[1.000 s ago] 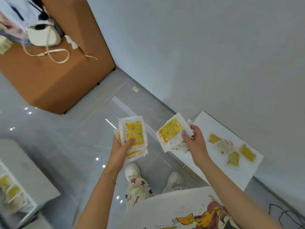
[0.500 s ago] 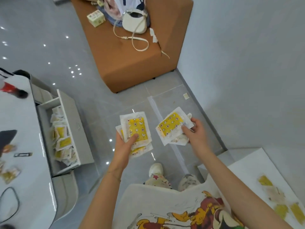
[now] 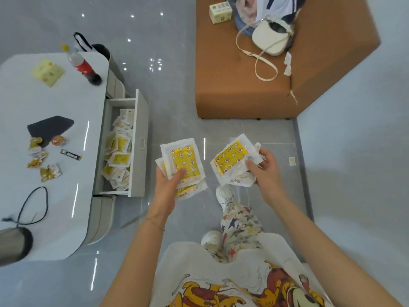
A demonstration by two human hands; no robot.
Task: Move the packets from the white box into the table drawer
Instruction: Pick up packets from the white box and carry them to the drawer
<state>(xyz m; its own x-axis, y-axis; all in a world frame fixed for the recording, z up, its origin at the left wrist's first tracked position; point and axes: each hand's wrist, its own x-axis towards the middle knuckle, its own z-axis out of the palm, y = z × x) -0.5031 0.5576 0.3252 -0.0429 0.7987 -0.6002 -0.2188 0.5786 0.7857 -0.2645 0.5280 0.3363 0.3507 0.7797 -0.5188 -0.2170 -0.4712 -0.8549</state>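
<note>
My left hand (image 3: 166, 187) grips a small stack of white packets with yellow patterned panels (image 3: 183, 160), thumb pressed on the top one. My right hand (image 3: 265, 171) holds a second stack of the same packets (image 3: 231, 159) by its right edge. Both stacks hang over the grey floor, right of the open table drawer (image 3: 139, 140). The drawer is pulled out from the white table (image 3: 66, 207) and holds several yellow-and-white packets (image 3: 118, 156). The white box is out of view.
An orange sofa block (image 3: 243, 85) with a white bag (image 3: 271, 39) and a small carton (image 3: 220, 12) stands ahead. On the table lie a cola bottle (image 3: 85, 67), a dark pad (image 3: 49, 127), snack wrappers (image 3: 43, 160) and a black cable (image 3: 33, 207). A wall runs along the right.
The view has swung left from the white box toward the table; the open drawer has come closer to my hands. Both hands keep holding their packet stacks.
</note>
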